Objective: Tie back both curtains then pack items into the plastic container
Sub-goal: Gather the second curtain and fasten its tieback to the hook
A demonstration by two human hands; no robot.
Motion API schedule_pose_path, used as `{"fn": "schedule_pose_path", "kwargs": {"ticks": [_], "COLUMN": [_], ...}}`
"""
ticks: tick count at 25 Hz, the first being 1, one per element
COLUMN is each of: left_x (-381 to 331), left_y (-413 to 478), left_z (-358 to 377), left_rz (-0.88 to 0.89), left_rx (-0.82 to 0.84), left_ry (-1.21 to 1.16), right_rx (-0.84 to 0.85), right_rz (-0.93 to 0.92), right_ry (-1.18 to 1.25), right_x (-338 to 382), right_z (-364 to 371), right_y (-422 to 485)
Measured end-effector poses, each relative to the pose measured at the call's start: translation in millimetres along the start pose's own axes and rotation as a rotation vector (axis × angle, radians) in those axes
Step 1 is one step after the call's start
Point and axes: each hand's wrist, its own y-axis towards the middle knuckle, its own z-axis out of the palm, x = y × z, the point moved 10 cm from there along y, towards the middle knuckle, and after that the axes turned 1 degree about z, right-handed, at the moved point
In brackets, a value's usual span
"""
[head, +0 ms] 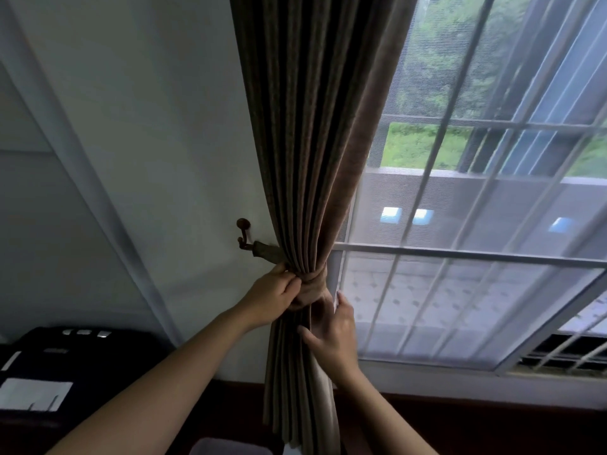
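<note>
A brown pleated curtain [305, 142] hangs at the left side of the window, gathered into a bundle. A matching tieback band [312, 280] wraps the bundle and runs left to a dark wall hook [244, 236]. My left hand [271, 295] pinches the band at the bundle's left side. My right hand [331, 333] holds the curtain folds just below the band, fingers spread around the fabric. No plastic container is in view.
A window [476, 251] with white bars and a mesh screen fills the right side. The white wall [147, 126] is to the left. A black device [65, 366] with white labels sits at lower left. A dark wooden sill [460, 421] runs below.
</note>
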Motion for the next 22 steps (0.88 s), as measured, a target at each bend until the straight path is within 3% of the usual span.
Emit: {"fn": "schedule_pose_path", "kwargs": {"ticks": [5,10,14,17,22], "left_x": [-1.3,-1.4,5.4,-13.0,-2.3], "left_y": [-13.2,-23.4,-37.4,-55.0,-60.7], "left_z": [-1.6,-7.3,-23.5,-18.3,-42.3], "left_rz": [0.123,0.238,0.162,0.261,0.269], "left_rx": [0.040,0.192,0.111,0.093,0.051], "left_ry": [0.226,0.599,0.310,0.086,0.016], "right_rx": [-0.027,-0.060,-0.002,0.035,0.029], "right_rz": [0.019,0.143,0.158,0.110,0.080], "right_ry": [0.137,0.049,-0.109,-0.204,-0.240], "right_x": [26.0,13.0,1.7,-2.5,0.1], "right_z": [11.6,18.8,10.6,8.7,6.3], "right_y": [19.6,25.5,40.2,46.6,51.3]}}
